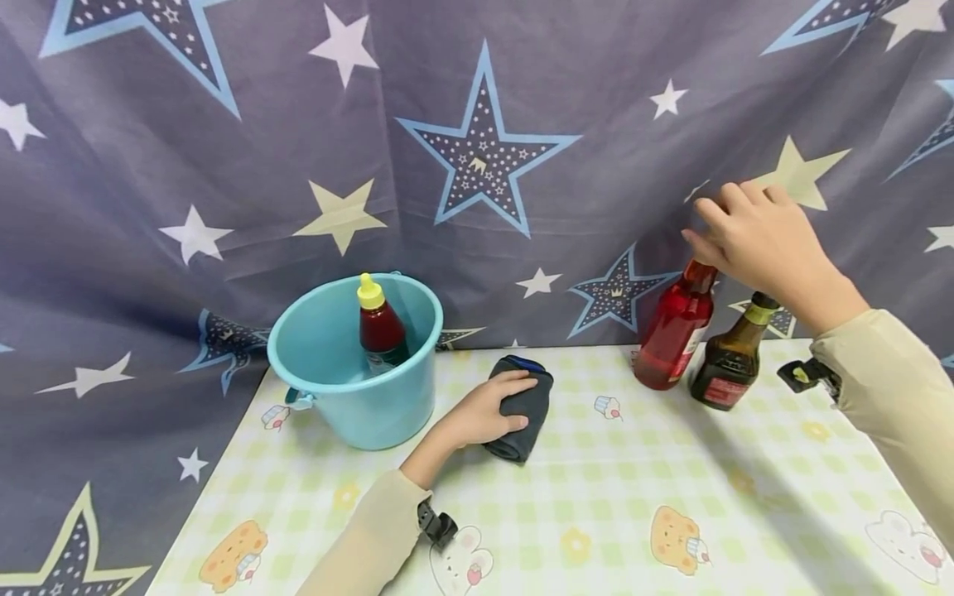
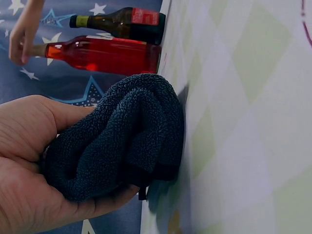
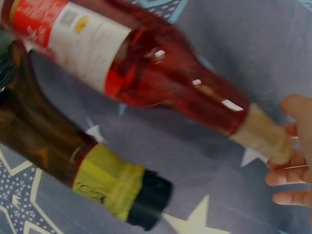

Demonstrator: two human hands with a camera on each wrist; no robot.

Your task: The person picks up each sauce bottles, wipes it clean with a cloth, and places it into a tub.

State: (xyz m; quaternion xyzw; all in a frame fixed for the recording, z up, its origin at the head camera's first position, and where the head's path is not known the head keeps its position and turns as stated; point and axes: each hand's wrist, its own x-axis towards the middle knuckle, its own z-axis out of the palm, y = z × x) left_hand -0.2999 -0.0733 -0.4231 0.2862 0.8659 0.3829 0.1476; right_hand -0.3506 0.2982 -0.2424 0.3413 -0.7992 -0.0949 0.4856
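My left hand (image 1: 484, 411) grips a folded dark grey towel (image 1: 527, 414) on the table. In the left wrist view, thumb and fingers lie around the towel's (image 2: 122, 131) thick folds. My right hand (image 1: 760, 236) is at the top of a bottle of red liquid (image 1: 674, 331), which stands on the table. In the right wrist view, the fingertips are beside the bottle's tan-wrapped neck (image 3: 261, 134), with the thumb apart from it. A dark brown bottle (image 1: 730, 360) with a black cap and yellow-green neck band stands close by on the right.
Left of the towel stands a light blue bucket (image 1: 373, 414). Inside it is a dark red sauce bottle (image 1: 382, 327) with a yellow nozzle cap. A checked cloth (image 1: 574, 488) covers the table. Behind hangs a grey-blue curtain (image 1: 484, 273) with stars.
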